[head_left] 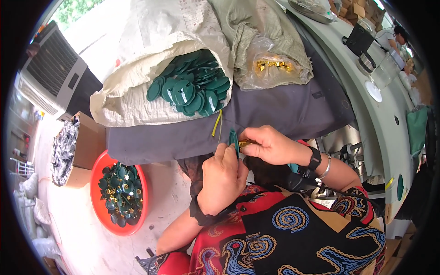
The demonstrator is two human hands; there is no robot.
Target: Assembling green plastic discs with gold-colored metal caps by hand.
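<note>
My left hand (223, 176) grips a dark green round plastic disc (233, 138), turned almost edge-on. Against its right side, my right hand (272, 145) pinches a small gold-coloured piece (244, 143), mostly hidden by the fingers. Just beyond my hands, a thin yellow-green strip (215, 124) hangs over the front of the cloth-covered table. A white woven sack (130, 103) lies open there with many green discs (185, 94) at its mouth. To its right, shiny gold pieces (275, 67) show inside a clear plastic bag in a greenish sack (256, 23).
On the floor at left stands a red basin (95, 185) filled with green discs and gold pieces. Behind it are a cardboard box (91, 149) of shredded-looking grey material and an air cooler (50, 68). A long pale table (389, 137) runs along the right; another person (393, 40) is at far right.
</note>
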